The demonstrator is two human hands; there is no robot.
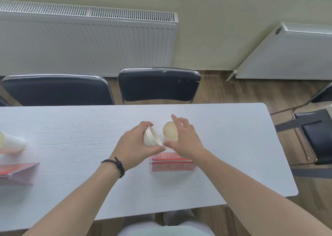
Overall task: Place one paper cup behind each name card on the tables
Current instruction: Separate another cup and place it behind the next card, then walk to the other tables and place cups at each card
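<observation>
My left hand (133, 143) grips a short stack of nested white paper cups (151, 136), tilted with the rims facing up and left. Just to its right, my right hand (183, 136) holds a single paper cup (169, 131) by its side, the mouth turned toward me, a little above the white table (233, 145). Both hands hover just behind a clear red name card (171, 164) near the table's middle. At the far left a second red name card (17, 172) stands with another paper cup (10, 143) behind it, blurred.
Two black chairs (159, 85) are tucked along the table's far side, and a third chair (312, 133) stands off its right end. White radiators (86, 43) line the wall. The table's near edge runs right in front of my legs.
</observation>
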